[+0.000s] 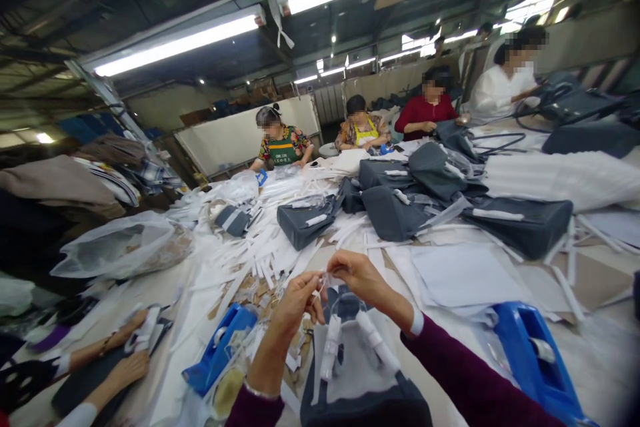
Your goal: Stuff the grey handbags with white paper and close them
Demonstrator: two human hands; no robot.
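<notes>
My left hand (295, 303) and my right hand (357, 275) are raised close together over the table, both pinching a small piece of clear tape or plastic wrap (324, 283) between the fingertips. Below them lies a dark grey bag (360, 380) with its handles wrapped in white paper (373, 340). Both sleeves are dark maroon, the right with a white cuff. What exactly is pinched is too thin to name with certainty.
A blue tape dispenser (220, 347) sits to the left, another (535, 360) to the right. White paper strips (260, 247) litter the table. Several grey bags (390, 213) lie farther out. Another person's hands (125, 367) work at left; several seated people work at the far side.
</notes>
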